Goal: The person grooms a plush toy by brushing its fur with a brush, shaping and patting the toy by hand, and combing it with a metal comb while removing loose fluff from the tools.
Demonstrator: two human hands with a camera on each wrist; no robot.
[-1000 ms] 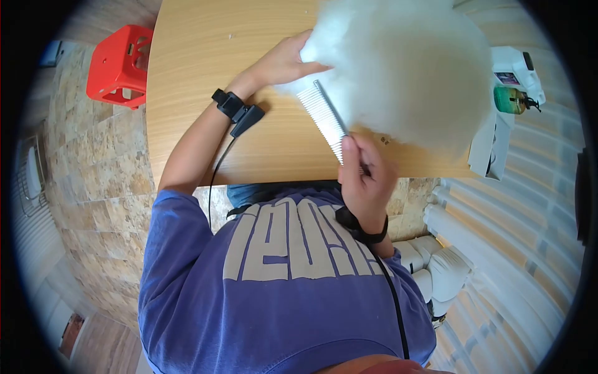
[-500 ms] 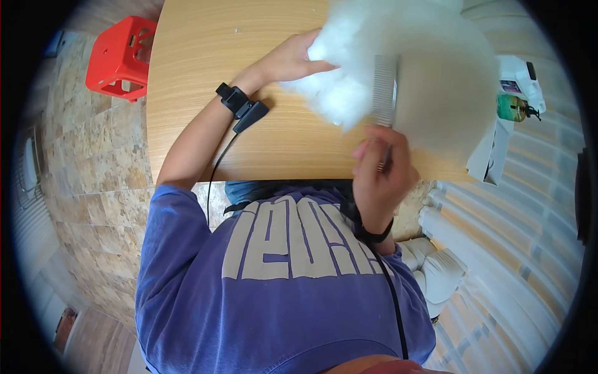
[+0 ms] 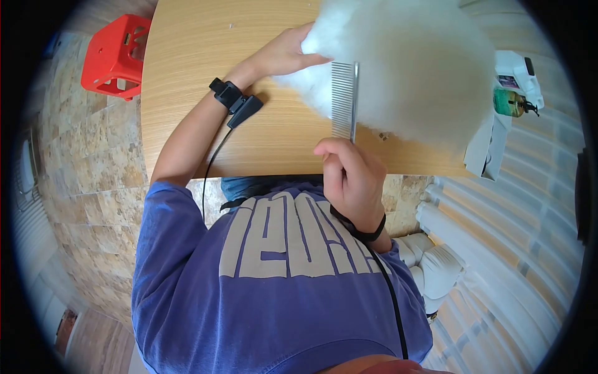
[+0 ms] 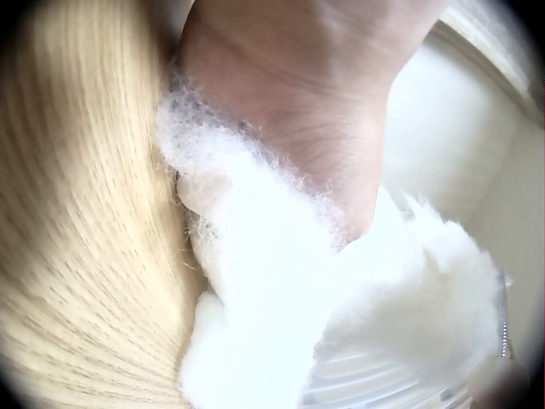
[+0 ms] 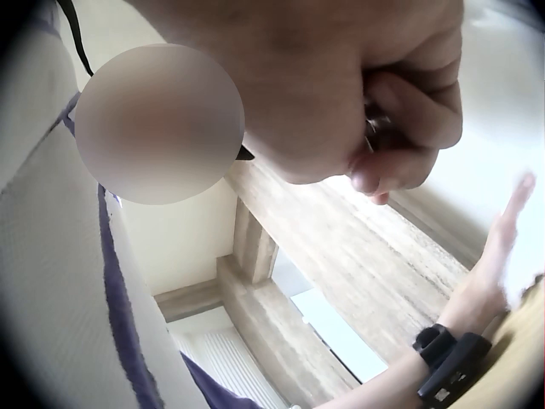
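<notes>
A large white fluffy mass covers the upper right of the wooden table. At its left edge lies my left hand, thumb extended against the fluff and the other fingertips hidden. In the left wrist view white fibres cover much of that hand. My right hand, near the table's front edge, grips a metal comb by its lower end. The comb points away from me, its upper part across the fluff just right of my left thumb. The right wrist view shows curled fingers.
Beyond the fluff at the right stand a white jug and a green pump bottle, with a white box nearer me. A red stool is left of the table. Black cables run from both wrists.
The comb has moved right over the fluff, then back left, and now stands straighter than in the oldest frame. My right hand travelled with it; the left hand stays at the fluff's edge.
</notes>
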